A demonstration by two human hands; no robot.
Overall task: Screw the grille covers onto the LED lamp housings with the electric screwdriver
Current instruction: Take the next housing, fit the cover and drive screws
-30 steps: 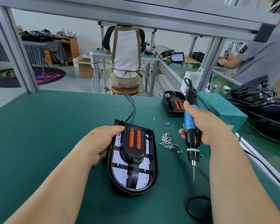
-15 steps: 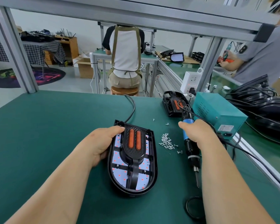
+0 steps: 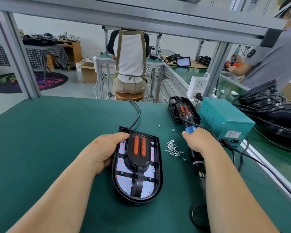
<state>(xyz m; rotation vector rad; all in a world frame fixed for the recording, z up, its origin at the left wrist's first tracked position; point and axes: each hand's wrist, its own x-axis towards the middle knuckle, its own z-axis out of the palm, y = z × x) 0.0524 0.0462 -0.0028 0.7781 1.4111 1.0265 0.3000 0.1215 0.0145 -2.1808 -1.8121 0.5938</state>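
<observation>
A black LED lamp housing (image 3: 155, 167) lies on the green mat with its white LED board showing. A black grille cover (image 3: 138, 158) with two orange strips sits on it. My left hand (image 3: 106, 148) grips the housing's upper left edge, thumb on the cover. My right hand (image 3: 198, 140) holds the blue and black electric screwdriver (image 3: 194, 155), which lies low and tilted, almost flat on the mat right of the housing, its tip partly hidden by my forearm. A pile of small silver screws (image 3: 172, 147) lies between housing and screwdriver.
A teal power supply box (image 3: 225, 121) stands at the right. A second lamp housing (image 3: 181, 109) lies behind the screwdriver. Black housings with cables (image 3: 275, 115) are stacked far right. A cable loop (image 3: 198, 216) lies near the front edge. Two people work at other benches.
My right hand has lowered the screwdriver from upright above the mat to a low, nearly flat position right of the housing. My left hand and the housing have stayed put.
</observation>
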